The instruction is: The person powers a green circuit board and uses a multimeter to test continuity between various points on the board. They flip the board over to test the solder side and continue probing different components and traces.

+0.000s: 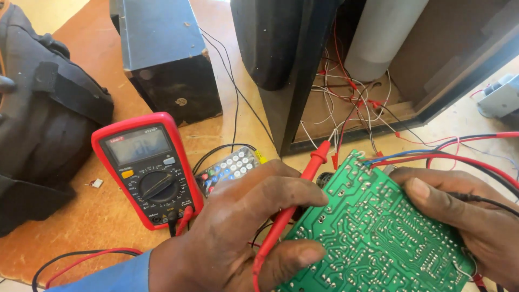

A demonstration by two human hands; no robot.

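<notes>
Head view
Left hand (238, 227): closed around a red multimeter probe (294, 203), thumb and fingers pinching its shaft; blue sleeve at the wrist.
Red multimeter probe: slanted from lower left to upper right, upper end just past the top left corner of the board, red lead trailing down out of the fist.
Right hand (459, 208): gripping the right edge of a green circuit board (373, 232), thumb laid flat on the solder side; a thin black lead (489, 200) passing over the fingers, whether pinched or only resting cannot be told.
Green circuit board: held between both hands at lower right, solder side up, tilted, above the tabletop; red, blue and white wires (427, 157) leaving its upper edge.
Digital multimeter (148, 167): red casing, grey display, black rotary dial, flat on the wooden tabletop (108, 216), just left of the left hand; red and black leads plugged into its lower sockets.
Remote control (227, 167): small, coloured buttons, between multimeter and left hand, partly hidden.
Black speaker box (165, 54): upright, behind the multimeter.
Open cabinet (378, 70): top right, dark frame, grey cylinder and loose wires inside.
Black bag (43, 119): far left, on the tabletop.
</notes>
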